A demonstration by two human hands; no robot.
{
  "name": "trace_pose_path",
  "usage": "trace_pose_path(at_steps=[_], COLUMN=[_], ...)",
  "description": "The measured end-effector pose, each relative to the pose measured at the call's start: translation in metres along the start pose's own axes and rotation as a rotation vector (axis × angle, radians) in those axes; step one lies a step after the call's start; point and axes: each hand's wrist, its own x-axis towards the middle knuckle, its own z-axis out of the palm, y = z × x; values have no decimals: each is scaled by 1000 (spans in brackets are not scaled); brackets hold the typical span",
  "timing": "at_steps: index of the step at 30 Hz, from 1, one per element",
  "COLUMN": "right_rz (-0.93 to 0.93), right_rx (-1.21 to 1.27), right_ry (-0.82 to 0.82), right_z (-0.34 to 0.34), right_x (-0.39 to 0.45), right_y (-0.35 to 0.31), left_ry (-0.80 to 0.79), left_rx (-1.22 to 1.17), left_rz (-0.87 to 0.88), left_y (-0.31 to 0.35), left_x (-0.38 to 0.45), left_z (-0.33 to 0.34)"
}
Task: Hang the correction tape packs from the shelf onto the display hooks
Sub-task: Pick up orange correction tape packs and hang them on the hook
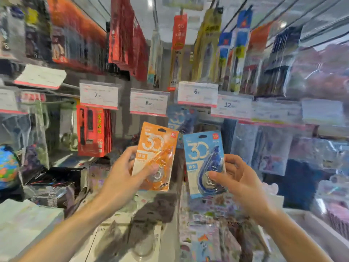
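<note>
My left hand [124,173] pinches an orange correction tape pack [155,146] by its lower left, thumb on the front. My right hand [238,178] pinches a blue correction tape pack [200,154] at its lower right. Both packs are held upright side by side in front of the display, each with a hang slot at the top. Behind them another blue correction tape pack [179,118] hangs below the price tags. The hooks themselves are blurred and hard to make out.
Price tags [149,103] run across the rack at mid height, with red packs [92,131] hanging at left and clear bags at right. A low shelf [30,220] below holds assorted packets and sticker sheets. A globe [7,167] sits at far left.
</note>
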Motion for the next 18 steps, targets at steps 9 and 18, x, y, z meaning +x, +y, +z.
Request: trace_pose_path(at_steps=[9, 18], right_rz=[-115, -154], right_rx=[-81, -125], right_ry=[-78, -119], right_z=[-13, -19], right_x=[4, 15], right_y=[-17, -26], left_ry=[52, -12], left_rx=[259, 307], left_rz=[129, 228], left_y=[53, 86], left_x=[0, 14], left_z=[0, -11])
